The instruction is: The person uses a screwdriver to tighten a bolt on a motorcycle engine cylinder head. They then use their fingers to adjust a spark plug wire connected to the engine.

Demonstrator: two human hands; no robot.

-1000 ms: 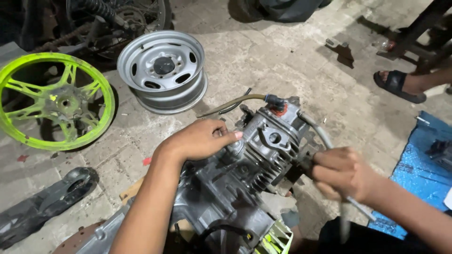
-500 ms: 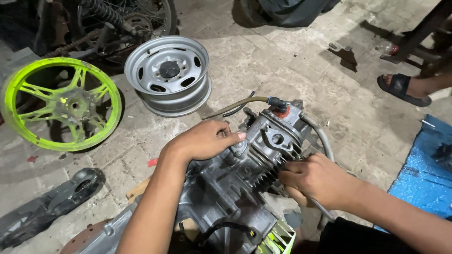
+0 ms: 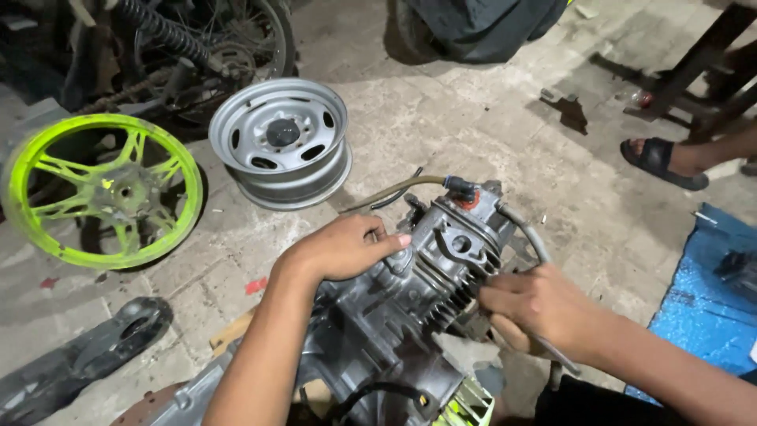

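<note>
Hands on engine, concrete floor.
From left we note a neon green wheel (image 3: 98, 189), a grey steel rim (image 3: 282, 143), then our left hand (image 3: 347, 248) curled flat on the engine (image 3: 441, 268) cylinder; right hand (image 3: 536, 308) is clenched around a thin metal tool (image 3: 556, 356) beside its fins.

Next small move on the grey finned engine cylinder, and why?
Probably seat and turn the slim metal tool. The right hand grips it against the fins of the grey finned engine cylinder, while the left hand braces the engine's top. The tool's tip is hidden, so I can't tell whether it's engaged.
</note>
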